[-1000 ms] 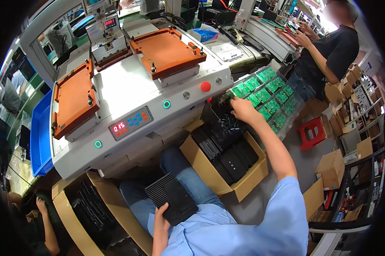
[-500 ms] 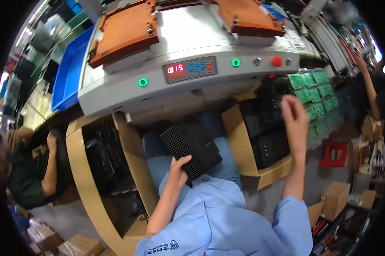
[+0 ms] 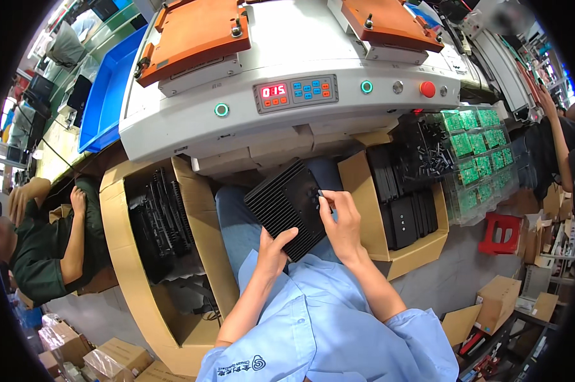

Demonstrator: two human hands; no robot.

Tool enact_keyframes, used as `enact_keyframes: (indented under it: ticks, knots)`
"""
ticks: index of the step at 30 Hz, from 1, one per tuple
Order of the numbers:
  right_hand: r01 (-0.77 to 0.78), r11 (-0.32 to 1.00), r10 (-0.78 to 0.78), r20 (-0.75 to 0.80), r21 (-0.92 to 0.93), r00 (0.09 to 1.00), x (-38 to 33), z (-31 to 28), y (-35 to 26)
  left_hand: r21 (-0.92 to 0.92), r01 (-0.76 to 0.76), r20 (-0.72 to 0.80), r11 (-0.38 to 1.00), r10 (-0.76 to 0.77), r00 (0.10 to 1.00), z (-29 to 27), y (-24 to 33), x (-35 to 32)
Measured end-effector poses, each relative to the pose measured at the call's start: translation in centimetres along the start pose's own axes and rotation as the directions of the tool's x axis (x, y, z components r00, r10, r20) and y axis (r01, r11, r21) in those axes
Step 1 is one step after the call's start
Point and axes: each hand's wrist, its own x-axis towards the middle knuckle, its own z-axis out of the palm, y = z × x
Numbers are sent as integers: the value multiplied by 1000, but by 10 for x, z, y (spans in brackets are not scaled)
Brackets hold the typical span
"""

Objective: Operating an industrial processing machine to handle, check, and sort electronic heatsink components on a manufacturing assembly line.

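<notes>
A black ribbed metal housing (image 3: 281,202) lies tilted over my lap. My left hand (image 3: 273,252) is closed on its lower near edge, thumb across the fins. On the smooth right side of the housing, my right hand (image 3: 343,224) pinches a small dark piece (image 3: 318,193) between thumb and fingertips; its exact kind is too small to tell. The fingertips are at the housing's surface, beside a few small dark spots.
Cardboard boxes of black housings stand left (image 3: 119,242) and right (image 3: 414,258). Beyond the right one are scattered small black pieces (image 3: 430,153) and green circuit boards (image 3: 472,143). Ahead is a white machine (image 3: 173,114) with orange fixtures (image 3: 195,38). Other people work at both sides.
My right hand has come from beside the scattered black pieces at the right to the housing, bringing its pinched fingers onto the surface. My left hand keeps its grip; the housing sits slightly higher.
</notes>
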Motion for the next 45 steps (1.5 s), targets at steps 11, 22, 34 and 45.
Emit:
enact_keyframes:
  ticks: [11,22,34,45]
  knots:
    - [-553,594,250,519,585,817,-11,0,44,97,28,46,995,-33,998,-27,6,-1]
    - [-510,753,313,456,415,833,-21,-27,49,-89,144,-26,986,-146,989,-29,-15,3]
    - [-304,708,338,-71,-637,938,-65,-143,143,-72,138,-11,988,-139,990,-62,-7,16]
    - [-508,642,503,-185,-574,844,-46,-157,103,-75,124,-3,989,-124,992,-67,-9,7]
